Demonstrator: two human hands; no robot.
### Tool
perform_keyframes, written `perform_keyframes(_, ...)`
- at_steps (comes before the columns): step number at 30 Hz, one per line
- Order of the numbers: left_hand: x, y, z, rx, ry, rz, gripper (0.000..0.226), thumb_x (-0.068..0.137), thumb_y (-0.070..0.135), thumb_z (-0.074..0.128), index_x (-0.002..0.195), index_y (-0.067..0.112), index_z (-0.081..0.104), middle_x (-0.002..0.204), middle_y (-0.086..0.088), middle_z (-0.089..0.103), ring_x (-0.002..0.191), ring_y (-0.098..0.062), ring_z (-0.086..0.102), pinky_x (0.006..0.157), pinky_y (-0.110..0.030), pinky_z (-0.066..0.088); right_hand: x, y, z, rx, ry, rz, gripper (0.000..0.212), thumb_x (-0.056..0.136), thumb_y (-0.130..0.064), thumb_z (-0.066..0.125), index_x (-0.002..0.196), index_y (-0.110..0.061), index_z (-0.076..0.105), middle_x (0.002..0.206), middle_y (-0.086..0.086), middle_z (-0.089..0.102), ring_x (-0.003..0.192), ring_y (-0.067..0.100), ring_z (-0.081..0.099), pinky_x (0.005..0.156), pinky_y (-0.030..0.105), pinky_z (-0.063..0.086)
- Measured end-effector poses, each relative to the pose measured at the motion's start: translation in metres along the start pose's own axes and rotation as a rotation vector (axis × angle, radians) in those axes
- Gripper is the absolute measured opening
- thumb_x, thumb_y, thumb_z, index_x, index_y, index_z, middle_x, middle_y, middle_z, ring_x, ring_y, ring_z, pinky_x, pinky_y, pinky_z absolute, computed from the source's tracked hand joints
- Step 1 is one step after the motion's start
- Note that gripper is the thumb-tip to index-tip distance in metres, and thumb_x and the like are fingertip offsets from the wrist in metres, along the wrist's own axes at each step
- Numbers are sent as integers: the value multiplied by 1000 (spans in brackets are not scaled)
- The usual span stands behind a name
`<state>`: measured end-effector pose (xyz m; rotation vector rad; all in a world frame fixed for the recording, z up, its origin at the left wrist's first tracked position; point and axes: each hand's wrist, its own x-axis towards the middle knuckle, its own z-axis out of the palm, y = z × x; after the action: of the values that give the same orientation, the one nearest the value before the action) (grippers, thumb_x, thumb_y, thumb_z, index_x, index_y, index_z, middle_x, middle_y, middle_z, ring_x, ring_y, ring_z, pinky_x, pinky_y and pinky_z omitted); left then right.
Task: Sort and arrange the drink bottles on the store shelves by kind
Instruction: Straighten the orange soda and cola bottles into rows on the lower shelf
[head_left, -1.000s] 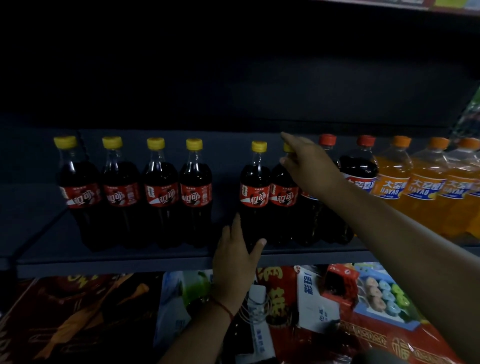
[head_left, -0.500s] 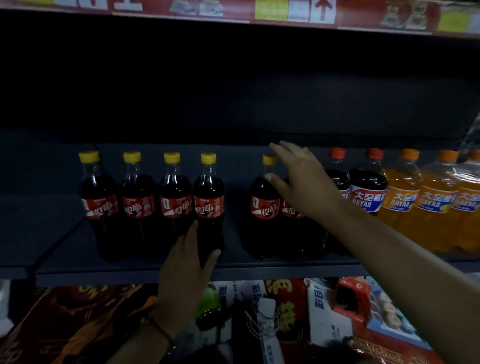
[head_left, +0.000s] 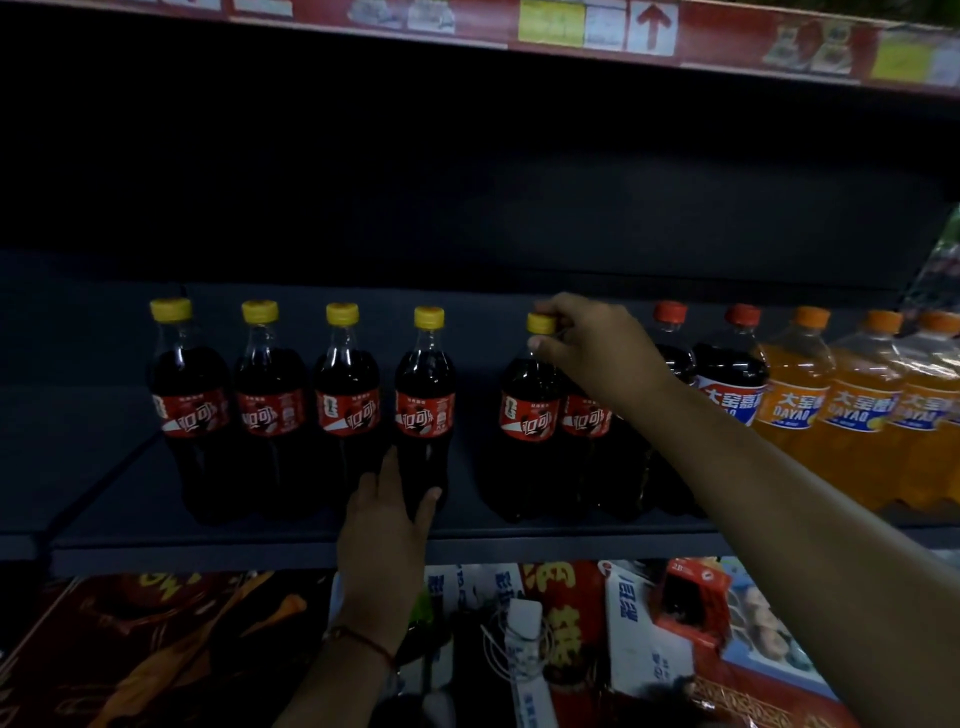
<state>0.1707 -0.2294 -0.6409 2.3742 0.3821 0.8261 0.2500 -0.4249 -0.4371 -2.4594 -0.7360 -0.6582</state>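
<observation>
On the dark shelf (head_left: 519, 540), the right hand (head_left: 597, 343), open half a second ago, is now pinching the yellow cap of the fifth cola bottle (head_left: 532, 415). Its grip is holding that cap. The left hand (head_left: 387, 540), flat-fingered, is touching the fourth cola bottle (head_left: 425, 410). Orange soda bottles (head_left: 852, 415) are standing rightward.

Orange soda bottle (head_left: 789, 410) label — "DAYAO"; red box (head_left: 693, 584) — "2B".

cola bottles (head_left: 425, 410): dark, yellow caps, red labels, upright on shelf (head_left: 322, 545) | four in a row, rightmost touched low by left fingers (head_left: 395, 478) | fifth (head_left: 530, 415): cap pinched by right fingers (head_left: 550, 312) | orange soda bottles (head_left: 795, 410): upright, far right of right fingers
</observation>
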Motion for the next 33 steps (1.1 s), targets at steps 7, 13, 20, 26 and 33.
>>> perform_keyframes(7, 0, -2, 3, -97, 15, -3, 72, 90, 48, 61, 150, 17, 38, 133, -12, 61, 117, -27, 61, 87, -39, 57, 1, 3, 4, 14, 16, 1, 42, 84, -25, 75, 124, -18, 64, 108, 3, 72, 97, 19, 67, 89, 32, 51)
perform_keyframes(13, -2, 14, 11, -101, -35, 13, 74, 90, 54, 59, 152, 23, 33, 136, -8, 60, 119, -23, 60, 86, -37, 56, -2, 4, 8, -4, 25, -11, 47, 85, -25, 74, 129, -17, 61, 110, 5, 72, 100, 21, 65, 91, 37, 52)
perform_keyframes(20, -1, 18, 16, -80, -73, 74, 76, 89, 58, 56, 152, 23, 34, 133, -6, 62, 116, -20, 61, 84, -34, 55, -6, 5, 12, -24, 57, -31, 50, 87, -27, 72, 134, -16, 58, 109, 6, 69, 103, 25, 62, 99, 47, 47)
perform_keyframes(26, -9, 17, -4, -184, -224, 98, 79, 92, 57, 53, 156, 39, 10, 150, 6, 46, 129, -15, 51, 94, -29, 49, -12, 3, 12, -178, -6, -83, 59, 94, -30, 61, 148, -14, 41, 133, 8, 59, 127, 22, 50, 119, 37, 14)
perform_keyframes(33, -5, -31, -68, -177, 172, 28, 54, 91, 42, 61, 138, 16, 54, 130, -5, 60, 117, -22, 58, 94, -25, 41, -9, -32, 18, -234, 31, -201, 62, 94, -35, 60, 149, -16, 40, 147, 8, 44, 137, 23, 40, 121, 46, 7)
